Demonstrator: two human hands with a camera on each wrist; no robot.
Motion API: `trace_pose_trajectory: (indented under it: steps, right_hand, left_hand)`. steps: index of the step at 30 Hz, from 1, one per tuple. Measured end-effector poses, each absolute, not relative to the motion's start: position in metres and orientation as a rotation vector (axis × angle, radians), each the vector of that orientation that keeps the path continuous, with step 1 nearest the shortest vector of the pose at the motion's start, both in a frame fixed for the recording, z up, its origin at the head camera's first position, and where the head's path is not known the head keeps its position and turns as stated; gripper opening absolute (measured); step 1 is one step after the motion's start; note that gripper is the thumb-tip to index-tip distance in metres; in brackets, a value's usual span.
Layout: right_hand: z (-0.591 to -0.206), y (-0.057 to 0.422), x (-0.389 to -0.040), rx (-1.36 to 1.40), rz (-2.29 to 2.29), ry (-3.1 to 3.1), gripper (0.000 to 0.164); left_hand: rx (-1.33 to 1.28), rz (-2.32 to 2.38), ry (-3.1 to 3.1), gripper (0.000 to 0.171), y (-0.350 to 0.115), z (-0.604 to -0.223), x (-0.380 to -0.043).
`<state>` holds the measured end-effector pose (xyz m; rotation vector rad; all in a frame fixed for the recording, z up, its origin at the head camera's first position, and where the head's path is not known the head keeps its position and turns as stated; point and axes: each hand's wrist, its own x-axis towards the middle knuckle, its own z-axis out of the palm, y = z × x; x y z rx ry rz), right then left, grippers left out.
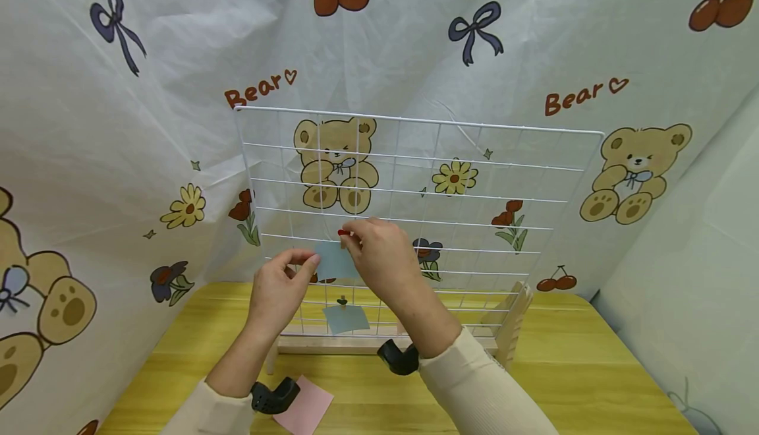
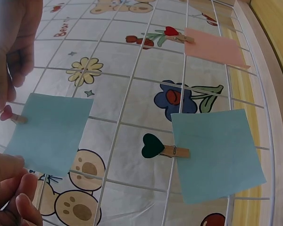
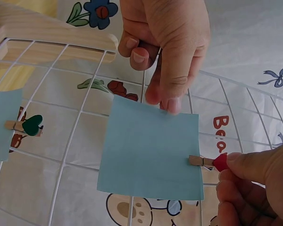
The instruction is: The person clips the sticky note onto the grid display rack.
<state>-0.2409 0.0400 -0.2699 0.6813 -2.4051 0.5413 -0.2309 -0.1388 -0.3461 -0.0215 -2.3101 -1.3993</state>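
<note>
With finger and thumb my left hand (image 1: 281,287) pinches the edge of an upper light-blue paper square (image 3: 151,150), which lies against the white wire grid (image 1: 415,118). My right hand (image 1: 382,257) pinches a small wooden clothespin (image 3: 201,161) by its red heart. That clothespin's tip overlaps the paper's top edge. Below it, a second blue paper square (image 2: 219,157) hangs from a clothespin with a dark green heart (image 2: 153,146). Beside that, a pink paper square (image 2: 214,47) hangs from another red-heart clothespin (image 2: 179,35).
The grid stands in a wooden base (image 1: 332,345) on a yellow wood-grain table (image 1: 593,369). A loose pink paper sheet (image 1: 305,405) lies in front, near the left wrist. A cloth (image 1: 403,79) printed with bears, bows and cherries hangs behind the grid.
</note>
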Motion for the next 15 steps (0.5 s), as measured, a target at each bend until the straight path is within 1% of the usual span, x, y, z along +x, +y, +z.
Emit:
trace_pose_trajectory:
  steps: [9, 15]
  right_hand:
    - [-0.2704, 0.0439, -0.2383, 0.686, 0.553, -2.388, 0.014]
    - [-0.2742, 0.0475, -0.2343, 0.713, 0.563, -2.389, 0.010]
  left_hand:
    - [-0.015, -1.387, -2.309, 0.025, -0.1394, -0.3479, -0.2292]
    - [-0.023, -1.397, -2.310, 0.027, -0.1401, -0.3502, -0.2265]
